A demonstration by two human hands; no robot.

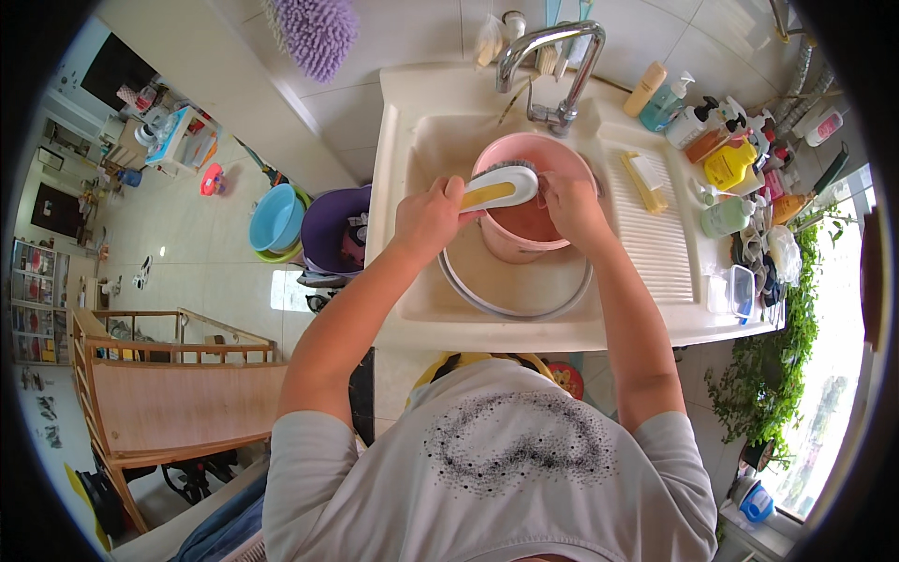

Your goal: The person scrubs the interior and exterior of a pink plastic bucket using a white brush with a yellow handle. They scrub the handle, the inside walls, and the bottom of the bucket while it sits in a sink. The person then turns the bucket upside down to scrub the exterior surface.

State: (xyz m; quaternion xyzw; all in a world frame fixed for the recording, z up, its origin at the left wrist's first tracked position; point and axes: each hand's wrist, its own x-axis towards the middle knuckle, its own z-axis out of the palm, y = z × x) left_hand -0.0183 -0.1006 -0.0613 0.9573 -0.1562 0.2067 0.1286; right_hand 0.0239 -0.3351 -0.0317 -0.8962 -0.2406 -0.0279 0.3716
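Over a pink plastic bucket in the laundry sink, my left hand grips the handle of a white and yellow scrubbing brush. The brush's grey bristles face the faucet side. My right hand is at the brush's far end, fingers closed together on something small and thin that I cannot make out. Reddish-looking liquid or the bucket's bottom shows inside. The bucket's handle hangs down in the basin. Behind stands a chrome faucet. On the ribbed board lie a yellowish bar or brush and a white block.
Bottles, such as a yellow detergent bottle, crowd the sink's right side near a clear plastic box. Left of the sink stand a purple tub and a blue basin. A purple chenille mitt hangs on the wall.
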